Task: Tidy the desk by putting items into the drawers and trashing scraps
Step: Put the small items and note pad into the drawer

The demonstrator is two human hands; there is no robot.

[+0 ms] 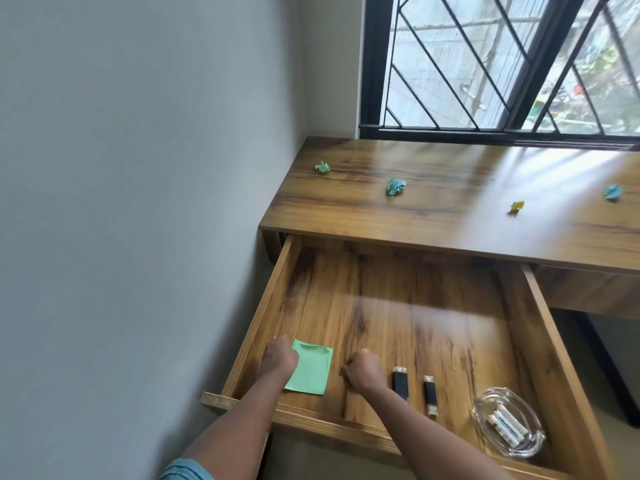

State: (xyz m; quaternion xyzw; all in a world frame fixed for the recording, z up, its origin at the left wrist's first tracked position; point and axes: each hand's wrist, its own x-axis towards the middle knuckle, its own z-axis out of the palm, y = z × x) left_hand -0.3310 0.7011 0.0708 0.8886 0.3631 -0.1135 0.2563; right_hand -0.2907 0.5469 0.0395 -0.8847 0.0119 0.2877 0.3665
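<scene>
The left drawer [332, 423] of the wooden desk [433, 223] is pulled wide open. Both my hands are inside it near the front. My left hand [278, 358] has curled fingers at the left edge of a green note pad [313, 374], which lies on the drawer floor with its top edge curled up. My right hand [362, 372] is a loose fist just right of the pad, and nothing shows in it. Several crumpled paper scraps lie on the desktop: green [322, 167], teal [395, 187], yellow [517, 206] and teal [613, 192].
Two black USB sticks [400, 382] [429, 394] lie in the drawer right of my right hand. A glass dish [485, 401] at the front right holds batteries [506, 426]. A grey wall runs along the left. A barred window [485, 64] stands behind the desk.
</scene>
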